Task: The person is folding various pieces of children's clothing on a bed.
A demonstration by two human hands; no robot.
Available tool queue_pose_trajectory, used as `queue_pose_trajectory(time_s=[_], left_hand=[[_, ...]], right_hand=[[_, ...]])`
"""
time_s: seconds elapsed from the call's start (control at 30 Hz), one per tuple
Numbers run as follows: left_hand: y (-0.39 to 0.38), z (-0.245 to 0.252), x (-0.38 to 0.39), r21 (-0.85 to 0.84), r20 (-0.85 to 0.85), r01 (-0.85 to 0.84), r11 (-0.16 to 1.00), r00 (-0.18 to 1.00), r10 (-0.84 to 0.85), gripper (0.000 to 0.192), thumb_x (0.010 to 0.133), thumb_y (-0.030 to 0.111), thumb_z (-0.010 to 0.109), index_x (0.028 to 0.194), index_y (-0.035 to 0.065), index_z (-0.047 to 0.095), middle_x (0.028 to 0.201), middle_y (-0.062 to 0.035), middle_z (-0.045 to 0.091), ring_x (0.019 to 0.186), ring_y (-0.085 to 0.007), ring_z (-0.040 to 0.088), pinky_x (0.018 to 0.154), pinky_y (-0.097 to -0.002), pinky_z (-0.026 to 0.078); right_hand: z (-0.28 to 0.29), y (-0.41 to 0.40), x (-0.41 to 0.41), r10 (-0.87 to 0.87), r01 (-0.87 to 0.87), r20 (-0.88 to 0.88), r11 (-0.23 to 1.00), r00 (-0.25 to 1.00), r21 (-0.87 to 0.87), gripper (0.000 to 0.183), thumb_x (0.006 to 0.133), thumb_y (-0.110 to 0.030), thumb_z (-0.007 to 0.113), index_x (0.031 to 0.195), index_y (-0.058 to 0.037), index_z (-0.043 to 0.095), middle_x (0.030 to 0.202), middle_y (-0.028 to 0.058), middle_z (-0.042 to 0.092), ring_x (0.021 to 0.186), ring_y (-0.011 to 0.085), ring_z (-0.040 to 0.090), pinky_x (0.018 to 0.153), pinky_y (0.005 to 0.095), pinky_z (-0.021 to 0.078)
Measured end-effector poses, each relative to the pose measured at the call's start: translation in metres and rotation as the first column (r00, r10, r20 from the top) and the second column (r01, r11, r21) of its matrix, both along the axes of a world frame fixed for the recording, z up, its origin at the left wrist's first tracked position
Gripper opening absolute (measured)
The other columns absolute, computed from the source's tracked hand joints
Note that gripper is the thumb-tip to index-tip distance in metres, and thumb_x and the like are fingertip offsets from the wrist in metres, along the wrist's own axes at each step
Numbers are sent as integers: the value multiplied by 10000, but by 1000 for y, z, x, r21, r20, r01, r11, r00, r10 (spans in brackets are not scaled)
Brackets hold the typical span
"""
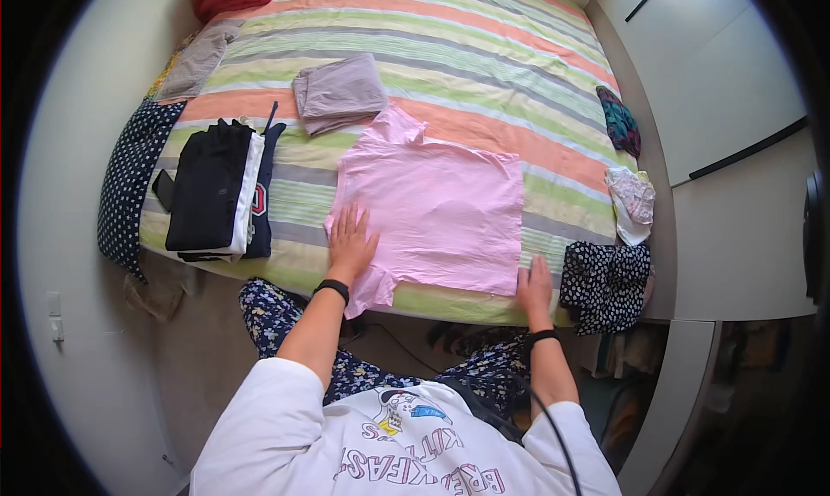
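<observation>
A pink short-sleeved T-shirt point(447, 210) lies spread on the striped bedsheet point(467, 116), its hem to the right and its shoulders to the left. My left hand point(351, 242) rests flat on its near shoulder area, fingers pointing away from me. Beside the near corner of the hem is my right hand point(535, 286), its fingers extended on the sheet and its edge close to or touching the cloth. Neither hand grips anything. Above the shirt's far sleeve sits a folded mauve cloth point(340, 92), close against that sleeve.
Left of the shirt lies a stack of folded clothes point(211, 184), black on top, with a phone point(163, 190) beside it. A star-patterned pillow point(139, 178) borders the wall. A black-and-white patterned garment point(603, 282) and a crumpled light cloth point(630, 201) line the right edge by the cabinet point(739, 256).
</observation>
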State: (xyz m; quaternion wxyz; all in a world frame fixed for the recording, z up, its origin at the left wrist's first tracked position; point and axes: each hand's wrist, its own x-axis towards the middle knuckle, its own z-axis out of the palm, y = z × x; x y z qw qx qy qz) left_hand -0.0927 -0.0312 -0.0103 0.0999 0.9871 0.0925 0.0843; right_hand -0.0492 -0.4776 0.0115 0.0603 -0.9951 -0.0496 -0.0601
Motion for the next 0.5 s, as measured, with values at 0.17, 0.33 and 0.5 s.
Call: queue_pose_trajectory(time_s=[0.17, 0.33, 0.5], left_hand=[[5, 25, -66, -304, -88, -173, 937, 984, 153, 771, 768, 371, 742, 1418, 84, 443, 1474, -177, 395, 1383, -365, 333, 1130, -468, 298], [5, 23, -115, -444, -236, -415, 794, 909, 343, 601, 715, 373, 794, 1163, 36, 577, 1187, -174, 602, 1089, -348, 572, 923, -436, 465], [14, 10, -128, -792, -395, -481, 377, 873, 285, 379, 779, 315, 787, 918, 0, 629, 751, -71, 632, 664, -214, 620, 592, -341, 498]], right_hand=[[13, -3, -25, -131, 232, -201, 722, 971, 652, 348, 942, -272, 655, 1142, 12, 645, 1046, 137, 715, 943, 216, 684, 838, 336, 531], [-13, 1, -27, -224, 300, -200, 731, 954, 613, 397, 877, -358, 712, 1083, -20, 676, 988, 127, 727, 893, 229, 700, 805, 329, 534], [-15, -3, -17, -172, 347, -323, 696, 931, 628, 421, 845, -389, 740, 1010, -5, 687, 955, 121, 728, 837, 188, 690, 782, 323, 533]])
